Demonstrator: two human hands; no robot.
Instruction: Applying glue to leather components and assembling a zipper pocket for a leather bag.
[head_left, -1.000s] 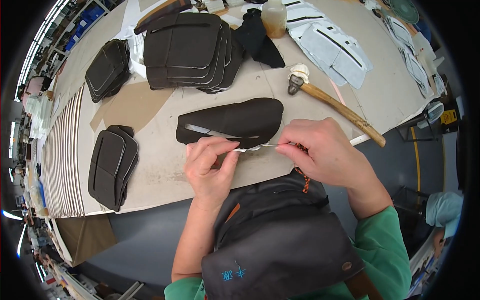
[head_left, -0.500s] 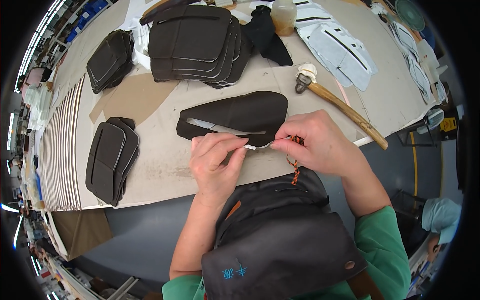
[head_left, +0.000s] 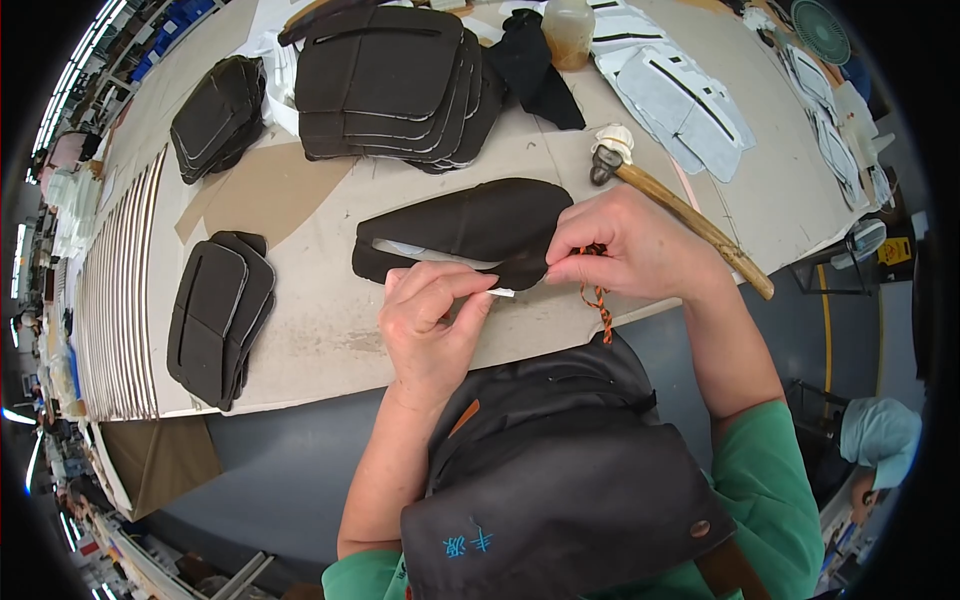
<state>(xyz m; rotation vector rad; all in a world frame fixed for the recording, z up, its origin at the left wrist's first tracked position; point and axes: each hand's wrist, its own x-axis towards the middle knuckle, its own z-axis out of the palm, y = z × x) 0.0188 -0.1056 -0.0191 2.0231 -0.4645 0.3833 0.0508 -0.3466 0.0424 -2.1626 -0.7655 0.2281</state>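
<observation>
A dark brown panel piece [head_left: 490,215] lies on the table in front of me, its near edge folded up around a long opening that shows a pale lining. My left hand [head_left: 430,325] is closed at this near edge, thumb and forefinger pinching a small white strip [head_left: 503,293]. To its right, my right hand [head_left: 635,245] is closed in a pinch beside the panel's right end. What lies between its fingertips is too small to make out. An orange and black braided cord [head_left: 604,318] hangs from under the right hand's fingers.
A wooden-handled hammer [head_left: 695,225] lies right of the panel. Stacks of dark panels stand at the back [head_left: 385,70], upper left [head_left: 215,120] and left [head_left: 215,310]. White panels [head_left: 685,110] and a jar of amber liquid [head_left: 568,35] are at the back right. A dark apron bag [head_left: 560,500] covers my lap.
My right hand has shifted slightly up, and the cord's hanging end has swung right. Less of the white strip shows between the hands. The left hand stays nearly in place.
</observation>
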